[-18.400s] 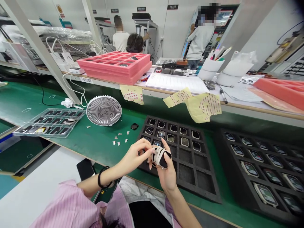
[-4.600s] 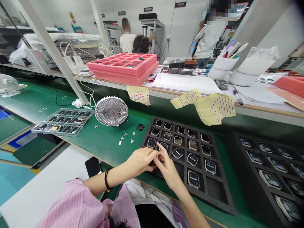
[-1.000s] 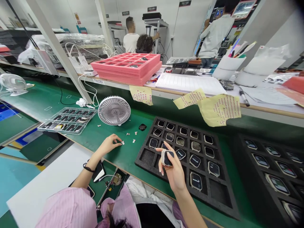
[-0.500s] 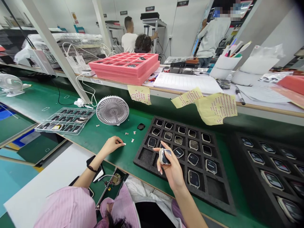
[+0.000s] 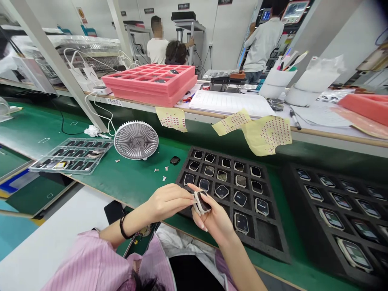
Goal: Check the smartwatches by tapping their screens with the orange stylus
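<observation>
My right hand is closed around a smartwatch body with a dark face and a pale metal case, held tilted above the front of the black foam tray. My left hand reaches across to the watch's left edge, its fingertips pinched together there; the small white tab in them is mostly hidden. Other white tabs lie on the green bench. Beyond them rests a small black watch-shaped part. Most pockets of the tray hold watches with dark faces.
A round fan and a clear tray of dark parts stand to the left. Another foam tray of watches lies at the right. Pink foam trays and paper sheets occupy the shelf. People are in the background.
My left hand has moved right from the bench, carrying the small white tab to the watch. My right hand keeps its hold and has turned the watch slightly. The view has shifted.
</observation>
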Available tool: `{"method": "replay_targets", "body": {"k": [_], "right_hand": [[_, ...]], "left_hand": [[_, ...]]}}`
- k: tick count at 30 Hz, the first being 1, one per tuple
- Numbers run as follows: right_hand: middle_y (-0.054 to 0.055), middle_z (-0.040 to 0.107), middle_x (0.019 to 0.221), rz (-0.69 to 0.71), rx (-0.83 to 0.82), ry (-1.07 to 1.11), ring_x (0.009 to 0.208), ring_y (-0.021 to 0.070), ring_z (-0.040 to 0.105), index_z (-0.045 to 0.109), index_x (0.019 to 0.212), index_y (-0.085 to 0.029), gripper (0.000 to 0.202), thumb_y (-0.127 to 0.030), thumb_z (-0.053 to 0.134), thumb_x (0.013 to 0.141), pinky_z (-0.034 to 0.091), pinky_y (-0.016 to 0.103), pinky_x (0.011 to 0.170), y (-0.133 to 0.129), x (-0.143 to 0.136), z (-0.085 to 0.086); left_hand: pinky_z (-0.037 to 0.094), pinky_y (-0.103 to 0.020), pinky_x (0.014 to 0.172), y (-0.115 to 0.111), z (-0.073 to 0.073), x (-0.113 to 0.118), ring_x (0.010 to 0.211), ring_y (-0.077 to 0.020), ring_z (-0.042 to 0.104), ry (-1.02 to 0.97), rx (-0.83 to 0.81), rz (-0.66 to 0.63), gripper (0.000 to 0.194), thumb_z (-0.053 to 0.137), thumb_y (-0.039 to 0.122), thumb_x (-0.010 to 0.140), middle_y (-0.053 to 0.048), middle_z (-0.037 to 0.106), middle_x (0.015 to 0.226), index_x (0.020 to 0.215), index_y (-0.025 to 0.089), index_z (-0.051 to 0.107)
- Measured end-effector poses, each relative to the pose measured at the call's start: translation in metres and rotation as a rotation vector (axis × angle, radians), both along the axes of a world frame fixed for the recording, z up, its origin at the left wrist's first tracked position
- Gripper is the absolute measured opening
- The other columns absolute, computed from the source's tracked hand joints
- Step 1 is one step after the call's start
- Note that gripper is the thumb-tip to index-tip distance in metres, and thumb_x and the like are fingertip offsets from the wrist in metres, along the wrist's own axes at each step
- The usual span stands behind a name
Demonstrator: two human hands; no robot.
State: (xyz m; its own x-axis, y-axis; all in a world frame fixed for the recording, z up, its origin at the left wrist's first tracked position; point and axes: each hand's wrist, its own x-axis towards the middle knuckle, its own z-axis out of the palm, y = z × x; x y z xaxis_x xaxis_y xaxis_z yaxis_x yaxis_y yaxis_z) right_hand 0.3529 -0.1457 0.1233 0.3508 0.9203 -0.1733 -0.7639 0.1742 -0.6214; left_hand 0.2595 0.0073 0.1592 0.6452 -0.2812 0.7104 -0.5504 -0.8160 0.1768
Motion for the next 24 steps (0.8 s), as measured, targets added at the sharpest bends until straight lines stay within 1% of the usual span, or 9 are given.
{"method": "replay_targets", "body": {"k": [2, 6, 8, 11, 15, 17, 19, 21, 24], "right_hand": [[-0.004, 0.053, 0.053, 0.006, 0.002, -0.005, 0.032, 0.0098, 0.046, 0.052, 0.129, -0.015, 0.047, -0.037, 0.053, 0.087, 0.028, 0.019, 0.03, -0.001, -0.001, 0.001], [-0.002, 0.057, 0.061, -0.022, -0.023, -0.034, 0.032, 0.0088, 0.048, 0.056, 0.123, -0.014, 0.044, -0.036, 0.055, 0.085, 0.029, 0.019, 0.029, -0.001, 0.001, 0.0], [-0.001, 0.059, 0.064, 0.0, -0.033, -0.053, 0.032, 0.0088, 0.049, 0.057, 0.121, -0.014, 0.042, -0.035, 0.057, 0.085, 0.028, 0.018, 0.028, -0.002, 0.002, -0.001], [-0.001, 0.06, 0.065, 0.078, -0.033, -0.071, 0.032, 0.0094, 0.05, 0.057, 0.119, -0.016, 0.038, -0.034, 0.057, 0.086, 0.028, 0.018, 0.027, -0.006, 0.005, -0.001], [-0.001, 0.061, 0.065, 0.189, -0.071, -0.127, 0.033, 0.0087, 0.051, 0.059, 0.105, -0.016, 0.025, -0.032, 0.057, 0.086, 0.027, 0.016, 0.027, -0.011, 0.006, 0.002], [0.0, 0.065, 0.071, 0.214, -0.102, -0.169, 0.034, 0.0078, 0.052, 0.057, 0.102, -0.018, 0.021, -0.032, 0.057, 0.086, 0.027, 0.015, 0.027, -0.012, 0.004, 0.003], [0.001, 0.067, 0.076, 0.211, -0.119, -0.196, 0.034, 0.0073, 0.052, 0.055, 0.105, -0.019, 0.023, -0.031, 0.056, 0.087, 0.028, 0.015, 0.028, -0.013, 0.003, 0.003], [0.002, 0.068, 0.078, 0.202, -0.113, -0.202, 0.034, 0.0072, 0.052, 0.052, 0.109, -0.019, 0.026, -0.032, 0.055, 0.087, 0.028, 0.015, 0.028, -0.013, 0.002, 0.002], [0.003, 0.068, 0.079, 0.17, -0.105, -0.207, 0.033, 0.0065, 0.051, 0.053, 0.104, -0.018, 0.023, -0.034, 0.055, 0.087, 0.028, 0.015, 0.029, -0.013, 0.001, 0.001]], "left_hand": [[0.056, -0.027, 0.077, 0.002, -0.002, 0.001, 0.089, -0.0157, 0.069, -0.005, 0.051, -0.015, 0.021, 0.05, 0.01, 0.091, -0.007, 0.074, 0.094, 0.104, 0.018, 0.064], [0.056, -0.03, 0.081, 0.006, -0.003, 0.003, 0.091, -0.0169, 0.069, 0.046, 0.105, -0.105, 0.023, 0.046, 0.011, 0.093, -0.01, 0.074, 0.096, 0.104, 0.017, 0.065], [0.055, -0.03, 0.083, 0.008, -0.002, 0.006, 0.093, -0.0167, 0.068, 0.143, 0.059, -0.144, 0.023, 0.047, 0.015, 0.094, -0.009, 0.073, 0.096, 0.101, 0.02, 0.067], [0.053, -0.03, 0.084, 0.01, 0.003, 0.011, 0.095, -0.0183, 0.066, 0.307, -0.065, -0.207, 0.016, 0.055, 0.023, 0.091, -0.009, 0.072, 0.095, 0.092, 0.022, 0.071], [0.052, -0.029, 0.082, 0.013, 0.008, 0.017, 0.091, -0.0178, 0.063, 0.51, -0.226, -0.269, 0.012, 0.064, 0.029, 0.085, -0.009, 0.067, 0.095, 0.087, 0.019, 0.068], [0.051, -0.028, 0.081, 0.013, 0.008, 0.019, 0.092, -0.018, 0.061, 0.622, -0.283, -0.268, 0.018, 0.068, 0.033, 0.081, -0.009, 0.064, 0.098, 0.087, 0.017, 0.064], [0.05, -0.029, 0.081, 0.014, 0.008, 0.021, 0.093, -0.0183, 0.06, 0.702, -0.298, -0.273, 0.022, 0.069, 0.035, 0.08, -0.009, 0.062, 0.1, 0.088, 0.017, 0.059], [0.049, -0.029, 0.082, 0.014, 0.007, 0.024, 0.095, -0.0185, 0.06, 0.729, -0.279, -0.287, 0.022, 0.067, 0.034, 0.082, -0.01, 0.062, 0.103, 0.09, 0.017, 0.057], [0.047, -0.029, 0.083, 0.015, 0.004, 0.028, 0.098, -0.0187, 0.058, 0.721, -0.246, -0.29, 0.02, 0.064, 0.034, 0.084, -0.01, 0.06, 0.105, 0.09, 0.017, 0.055]]}}
